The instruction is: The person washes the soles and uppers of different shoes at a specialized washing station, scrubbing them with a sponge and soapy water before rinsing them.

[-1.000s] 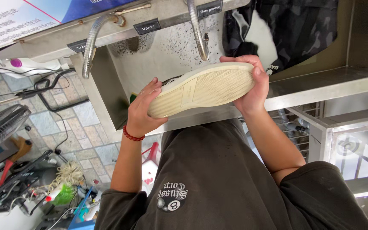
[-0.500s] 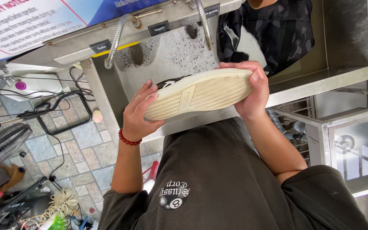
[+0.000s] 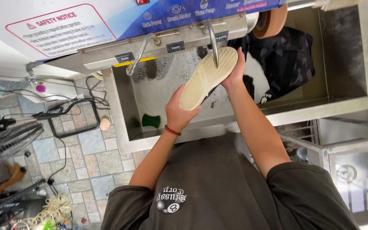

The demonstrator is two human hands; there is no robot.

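Note:
Both hands hold a shoe (image 3: 207, 79) with its cream sole turned up, tilted over a steel sink basin (image 3: 122, 123). My left hand (image 3: 179, 113), with a red bead bracelet at the wrist, grips the near end. At the far end my right hand (image 3: 236, 70) grips the shoe just beneath a curved metal spout (image 3: 213, 42). The shoe's dark upper faces down and is mostly hidden.
A second flexible spout (image 3: 139, 55) hangs at the basin's left. A green sponge (image 3: 151, 120) lies in the basin, and a dark garment (image 3: 286, 59) fills its right part. A brown round wheel (image 3: 271, 21) sits above. Cables and a wire fan (image 3: 5, 142) crowd the tiled floor at left.
The shoe has gone from lying level in front of me to tilted, its far end raised under the right spout. Both hands moved farther over the basin.

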